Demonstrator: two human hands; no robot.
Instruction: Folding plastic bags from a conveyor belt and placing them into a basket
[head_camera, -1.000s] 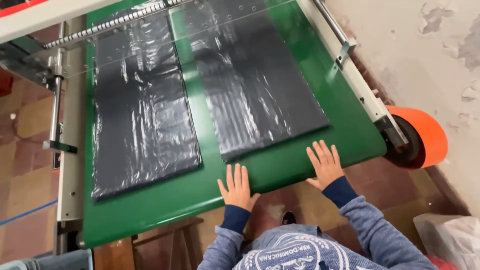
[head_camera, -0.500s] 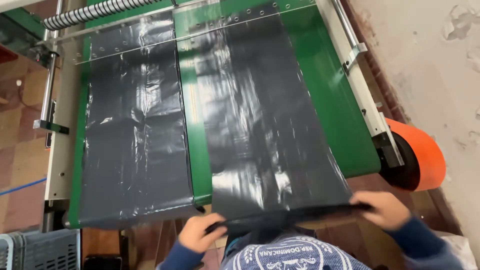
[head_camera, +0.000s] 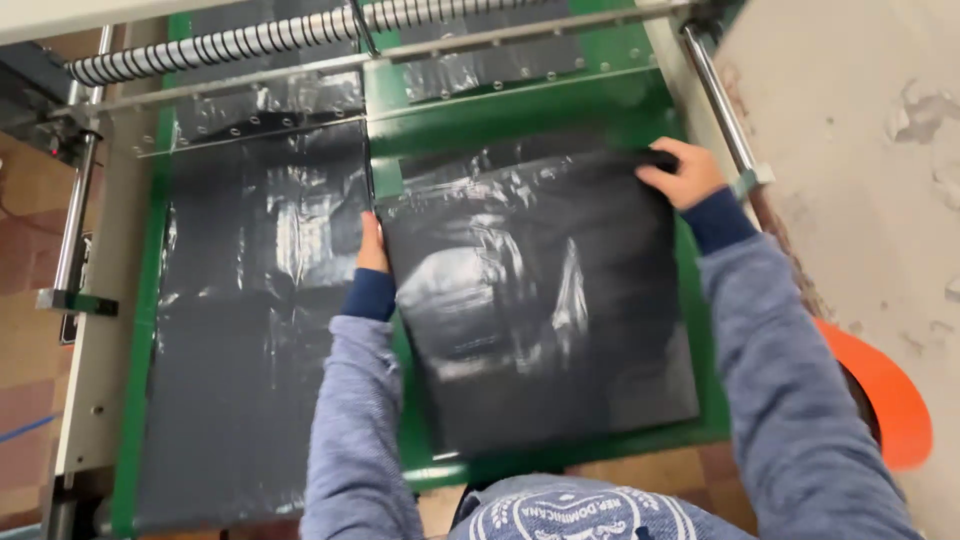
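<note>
The left hand (head_camera: 372, 246) lies along the left edge of a black plastic sheet (head_camera: 540, 310) on the green table (head_camera: 520, 115), though whether its fingers pinch the sheet or merely press flat against it cannot be told. The right hand (head_camera: 682, 172) has its fingers curled, pinching the sheet's far right corner. Just left of the left fingers lies a second black sheet (head_camera: 250, 330); beyond both hands runs a coiled roller (head_camera: 300, 35).

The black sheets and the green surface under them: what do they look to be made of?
Black sheets: thin glossy plastic film, likely bags, judging by wrinkles and bright glare. Green surface: smooth matte belt, probably rubber or coated fabric. Both hands, left hand and right hand, grip the folded stack's top edge.
</note>
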